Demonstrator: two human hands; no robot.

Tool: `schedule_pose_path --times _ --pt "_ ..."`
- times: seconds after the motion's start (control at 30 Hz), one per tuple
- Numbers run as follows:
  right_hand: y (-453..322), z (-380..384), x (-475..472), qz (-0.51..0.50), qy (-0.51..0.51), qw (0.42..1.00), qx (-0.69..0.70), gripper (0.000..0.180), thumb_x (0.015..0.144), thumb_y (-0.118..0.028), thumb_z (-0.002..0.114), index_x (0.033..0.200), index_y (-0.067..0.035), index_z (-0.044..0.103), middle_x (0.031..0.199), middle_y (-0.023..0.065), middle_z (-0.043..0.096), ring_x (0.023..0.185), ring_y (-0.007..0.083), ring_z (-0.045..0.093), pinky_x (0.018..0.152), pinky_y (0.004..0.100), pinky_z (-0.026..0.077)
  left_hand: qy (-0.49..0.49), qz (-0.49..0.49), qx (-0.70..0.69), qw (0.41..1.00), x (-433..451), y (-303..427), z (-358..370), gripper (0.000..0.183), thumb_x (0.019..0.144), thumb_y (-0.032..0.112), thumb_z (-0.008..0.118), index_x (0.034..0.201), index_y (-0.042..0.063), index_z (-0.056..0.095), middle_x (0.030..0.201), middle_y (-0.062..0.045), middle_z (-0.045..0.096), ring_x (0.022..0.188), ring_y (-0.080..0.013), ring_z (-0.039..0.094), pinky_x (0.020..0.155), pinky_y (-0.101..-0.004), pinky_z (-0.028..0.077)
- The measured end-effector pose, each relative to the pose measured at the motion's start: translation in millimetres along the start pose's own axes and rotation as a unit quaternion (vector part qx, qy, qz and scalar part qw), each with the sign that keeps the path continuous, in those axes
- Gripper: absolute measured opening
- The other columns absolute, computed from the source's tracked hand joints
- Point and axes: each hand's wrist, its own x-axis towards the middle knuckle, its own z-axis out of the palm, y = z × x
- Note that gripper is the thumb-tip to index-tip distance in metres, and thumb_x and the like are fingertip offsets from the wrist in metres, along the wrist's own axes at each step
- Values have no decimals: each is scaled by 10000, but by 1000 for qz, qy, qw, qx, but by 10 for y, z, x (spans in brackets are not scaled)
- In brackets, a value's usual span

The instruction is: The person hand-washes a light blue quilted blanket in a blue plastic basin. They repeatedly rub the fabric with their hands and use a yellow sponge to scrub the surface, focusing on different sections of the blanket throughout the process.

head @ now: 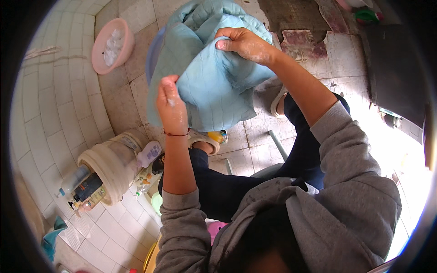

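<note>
A large light-blue quilted cloth (211, 85) is spread between my hands and drapes over a blue basin (155, 51), whose rim shows at the cloth's left side. My left hand (172, 102), wet and with a bit of suds on it, grips the cloth's left edge. Farther up and to the right, my right hand (242, 46) pinches a fold between thumb and fingers, with suds near the wrist. The cloth's lower edge hangs above the tiled floor. What lies inside the basin is hidden under the cloth.
A pink basin (96, 51) with white material stands by the tiled wall. At lower left are a lidded bucket (102, 170), a lilac bottle (150, 153) and several other bottles. A yellow container (216, 136) lies near one foot. A dark panel (396, 68) is at right.
</note>
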Motion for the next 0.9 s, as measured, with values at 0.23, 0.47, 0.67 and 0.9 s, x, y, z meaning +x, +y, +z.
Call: schedule_pose_path --times 0.23,0.47,0.67,0.9 --pt "-232 277 -1 40 171 984 -18 259 918 -293 472 942 -60 583 788 10 575 718 74 511 697 247 439 -19 11 -9 1000 116 -111 95 305 927 291 466 857 4 547 763 10 497 678 -76 435 619 -211 379" --pt "-285 788 235 -74 384 836 -386 349 782 -343 540 524 -111 574 465 102 531 406 253 542 412 399 436 1 -285 -397 873 -12 181 717 258 902 301 468 958 61 546 872 5 510 783 -92 485 685 -238 409" --pt "-293 1297 -46 -186 331 834 -400 369 777 -314 523 479 -103 571 471 98 549 392 247 541 370 381 418 -327 -180 -587 718 239 -523 152 297 901 350 439 1031 97 521 907 -22 538 888 -131 526 780 -330 436" --pt "-301 1449 -170 -173 328 863 -343 420 839 -370 444 533 -119 586 525 100 572 446 267 563 414 368 436 -255 -149 -512 806 111 -435 60 425 910 428 354 1093 80 516 989 -51 554 869 -152 533 780 -313 451"
